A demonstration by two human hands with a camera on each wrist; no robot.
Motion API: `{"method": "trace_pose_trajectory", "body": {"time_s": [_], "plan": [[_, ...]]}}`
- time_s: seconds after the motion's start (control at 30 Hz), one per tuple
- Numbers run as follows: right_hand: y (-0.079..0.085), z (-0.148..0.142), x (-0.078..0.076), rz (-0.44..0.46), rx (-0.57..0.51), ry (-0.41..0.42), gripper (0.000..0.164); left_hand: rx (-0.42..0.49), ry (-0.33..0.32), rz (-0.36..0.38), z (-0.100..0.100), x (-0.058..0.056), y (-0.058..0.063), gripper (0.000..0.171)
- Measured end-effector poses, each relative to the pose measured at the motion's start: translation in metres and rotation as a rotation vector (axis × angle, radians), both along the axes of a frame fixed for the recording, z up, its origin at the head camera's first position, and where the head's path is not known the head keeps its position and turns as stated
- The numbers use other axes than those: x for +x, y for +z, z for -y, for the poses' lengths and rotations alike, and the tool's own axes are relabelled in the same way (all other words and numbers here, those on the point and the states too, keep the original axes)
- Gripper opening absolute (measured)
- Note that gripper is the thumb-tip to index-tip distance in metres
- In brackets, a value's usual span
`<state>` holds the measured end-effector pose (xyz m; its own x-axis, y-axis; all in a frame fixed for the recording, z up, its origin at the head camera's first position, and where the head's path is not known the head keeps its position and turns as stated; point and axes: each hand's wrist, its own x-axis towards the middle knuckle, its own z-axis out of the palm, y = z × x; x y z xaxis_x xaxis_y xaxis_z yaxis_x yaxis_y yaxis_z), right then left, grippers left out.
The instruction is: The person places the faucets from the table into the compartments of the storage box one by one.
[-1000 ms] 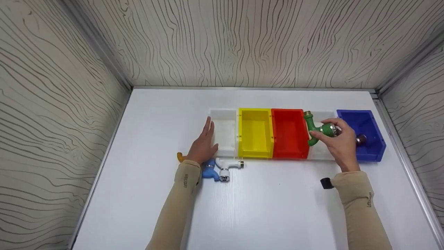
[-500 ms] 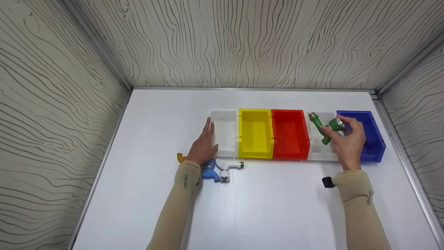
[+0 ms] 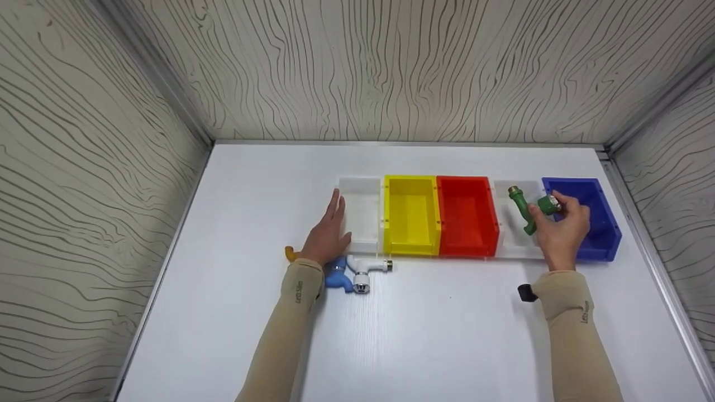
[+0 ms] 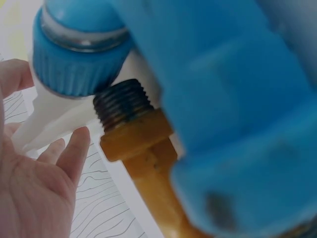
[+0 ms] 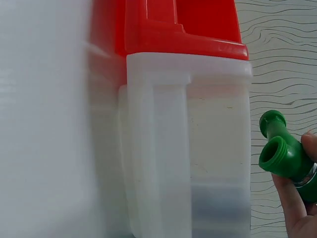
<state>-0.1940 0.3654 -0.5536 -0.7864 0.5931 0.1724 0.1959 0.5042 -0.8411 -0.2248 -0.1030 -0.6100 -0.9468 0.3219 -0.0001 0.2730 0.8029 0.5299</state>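
My right hand (image 3: 561,234) grips a green tap (image 3: 525,211) by its knob end, over the right translucent white bin (image 3: 522,253). In the right wrist view the green tap (image 5: 287,156) shows its open spout outward, beyond the bin wall. My left hand (image 3: 325,234) lies with fingers extended along the side of the left translucent white bin (image 3: 360,245). Under and beside that wrist are a blue tap (image 3: 338,279), a white tap (image 3: 362,273) and an orange tap (image 3: 290,253). The left wrist view shows the blue tap (image 4: 237,99) close up, partly covering the orange tap (image 4: 153,158).
Between the two white bins stand a yellow bin (image 3: 411,247) and a red bin (image 3: 468,248). A blue bin (image 3: 600,251) ends the row at the right, partly behind my right hand. Patterned walls (image 3: 413,67) border the white table (image 3: 435,340).
My right hand has moved right with the green tap, from the red bin's edge to over the white bin, and the tap has tilted. My left hand has stayed still.
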Motion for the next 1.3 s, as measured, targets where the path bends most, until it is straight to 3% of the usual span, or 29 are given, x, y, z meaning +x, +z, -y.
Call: {"method": "trace_pose_trajectory", "body": {"time_s": [0.3,0.53,0.73,1.07,1.3], "plan": [[-0.011,0.003,-0.005,0.086,0.036,0.044,0.053,-0.015,0.007,0.029,-0.001,-0.001,0.003,0.089],[-0.016,0.005,-0.009,0.009,0.068,0.072,0.055,0.0,0.037,0.051,-0.002,0.0,0.007,0.088],[-0.022,0.006,-0.009,0.04,0.069,0.072,0.048,-0.024,0.033,0.076,-0.003,0.0,0.006,0.088],[-0.029,0.015,-0.012,0.032,0.074,0.065,0.048,-0.016,0.034,0.057,-0.001,-0.001,0.006,0.088],[-0.035,0.018,-0.012,0.115,0.072,0.055,0.048,-0.014,0.034,0.089,-0.003,0.0,0.009,0.088]]}}
